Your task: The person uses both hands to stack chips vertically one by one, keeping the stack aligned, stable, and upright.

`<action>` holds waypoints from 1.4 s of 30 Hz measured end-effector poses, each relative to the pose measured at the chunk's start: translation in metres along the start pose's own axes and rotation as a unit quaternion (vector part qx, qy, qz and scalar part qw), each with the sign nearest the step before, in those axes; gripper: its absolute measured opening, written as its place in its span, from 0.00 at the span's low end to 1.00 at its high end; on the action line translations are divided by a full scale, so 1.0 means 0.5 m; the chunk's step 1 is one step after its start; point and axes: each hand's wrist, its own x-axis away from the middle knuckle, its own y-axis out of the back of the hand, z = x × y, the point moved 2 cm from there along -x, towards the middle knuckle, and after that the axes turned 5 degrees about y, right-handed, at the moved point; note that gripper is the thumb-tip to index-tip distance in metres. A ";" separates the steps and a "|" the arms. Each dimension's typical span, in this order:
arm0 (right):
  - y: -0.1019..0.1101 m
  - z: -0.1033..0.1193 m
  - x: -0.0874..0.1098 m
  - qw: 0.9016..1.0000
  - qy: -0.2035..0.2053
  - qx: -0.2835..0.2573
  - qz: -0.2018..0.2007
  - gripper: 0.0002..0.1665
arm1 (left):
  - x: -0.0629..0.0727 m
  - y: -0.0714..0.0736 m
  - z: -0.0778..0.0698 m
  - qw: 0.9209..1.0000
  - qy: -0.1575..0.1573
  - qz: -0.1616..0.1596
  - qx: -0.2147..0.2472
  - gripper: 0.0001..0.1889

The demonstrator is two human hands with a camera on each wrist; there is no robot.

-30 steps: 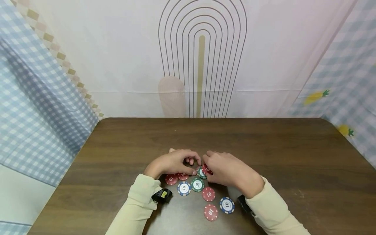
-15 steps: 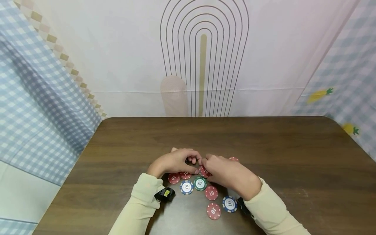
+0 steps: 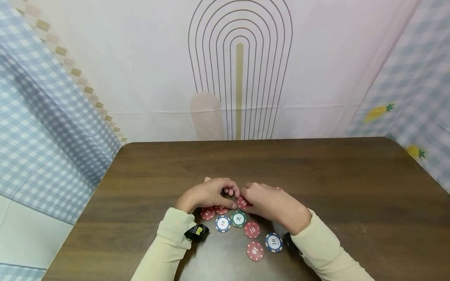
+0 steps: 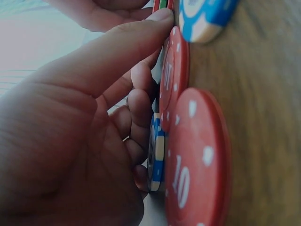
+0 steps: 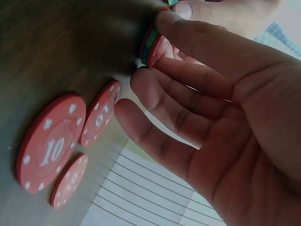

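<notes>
Between both hands a red poker chip (image 3: 243, 203) marked 10 lies over a green chip (image 5: 149, 40), making a small stack. My right hand (image 3: 272, 201) pinches this stack from the right, thumb on the near side. From the left, my left hand (image 3: 209, 194) has its thumb and index fingertips at the stack's edge. Its other fingers curl above the table. Under the left hand are two red chips, a nearer red chip (image 4: 200, 165) and a farther red chip (image 4: 171, 80). A blue chip (image 4: 156, 153) shows beneath the left fingers.
In front of the hands lie a blue chip (image 3: 223, 223), a green chip (image 3: 238, 219), a red chip (image 3: 252, 230), another red chip (image 3: 255, 251) and another blue chip (image 3: 274, 242). Several red chips (image 5: 51, 143) sit beyond the right hand. Patterned cloth (image 3: 151, 70) borders the brown table (image 3: 168, 160).
The right hand has brought the red chip left onto the green chip, which it now covers in the head view. The left hand stays nearly still.
</notes>
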 end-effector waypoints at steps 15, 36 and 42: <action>0.048 -0.049 0.033 0.997 -0.074 -0.008 0.027 0.15 | 0.002 -0.001 0.010 0.998 -0.022 0.004 0.052 0.18; 0.027 -0.062 0.029 0.988 -0.121 -0.025 0.092 0.12 | 0.004 -0.006 0.005 0.999 -0.032 -0.015 -0.031 0.23; 0.021 -0.067 0.022 0.984 -0.134 -0.036 0.113 0.19 | 0.004 -0.009 0.007 0.999 -0.029 -0.019 -0.038 0.22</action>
